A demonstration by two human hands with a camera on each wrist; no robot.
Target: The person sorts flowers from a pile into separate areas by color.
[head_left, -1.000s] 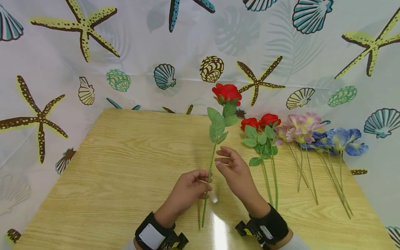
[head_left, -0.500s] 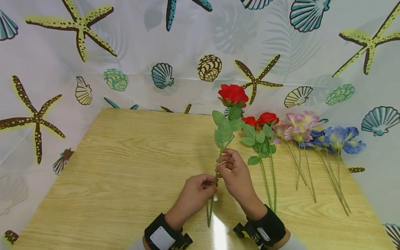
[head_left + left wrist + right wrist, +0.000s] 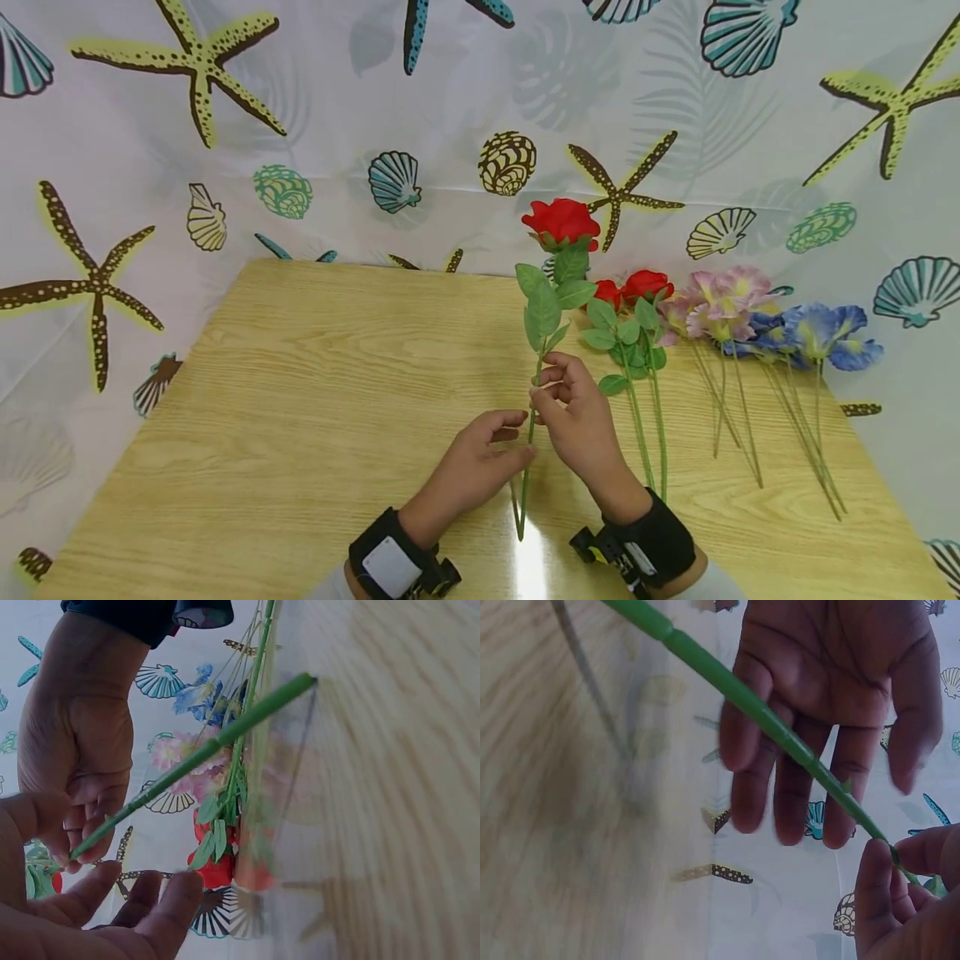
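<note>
A single red artificial rose (image 3: 562,222) stands nearly upright over the table, its leafy green stem running down between the hands. My right hand (image 3: 577,417) pinches the stem below the leaves; in the right wrist view the thumb and fingertips close on the green stem (image 3: 739,694). Beside the lower stem, my left hand (image 3: 480,458) has its fingers spread and loose. The right wrist view shows that left palm (image 3: 825,682) facing the stem with the fingers extended, not gripping it. In the left wrist view the stem's cut end (image 3: 304,681) points toward the tabletop.
Two more red roses (image 3: 648,285) lie on the wooden table (image 3: 315,400) right of my right hand. Pink flowers (image 3: 723,304) and blue flowers (image 3: 817,337) lie farther right, stems toward me. A shell-patterned cloth (image 3: 450,100) hangs behind the table.
The right hand has come to the stem and taken hold of it. The left hand has loosened its pinch and opened. The rose has shifted slightly to the right.
</note>
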